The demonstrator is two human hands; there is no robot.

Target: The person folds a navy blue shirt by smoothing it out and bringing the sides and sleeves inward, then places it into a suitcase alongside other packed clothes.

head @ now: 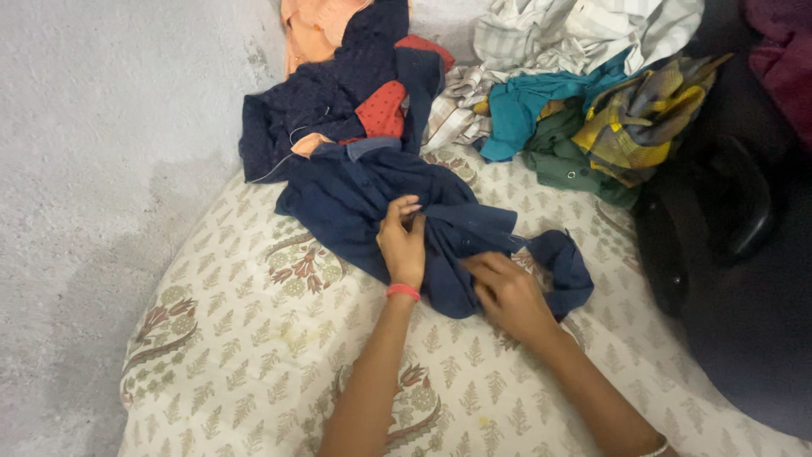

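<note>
A navy blue shirt [355, 199] lies crumpled on a cream bed sheet [254, 338] printed with leaf and flower shapes. My left hand [402, 241], with a red band at the wrist, pinches the shirt's cloth near its middle. My right hand [507, 292] presses on and grips the same shirt's lower edge, close to a loose sleeve [562, 262] that curls to the right. Both hands sit side by side on the fabric.
A heap of clothes lies beyond: a dark dotted garment with red patches [338, 93], an orange cloth [313, 25], a teal one [524, 106], a green shirt [567, 156], a yellow plaid one [634, 114], pale checked cloth [575, 30]. A grey wall [110, 152] stands left. A dark object [727, 220] lies right.
</note>
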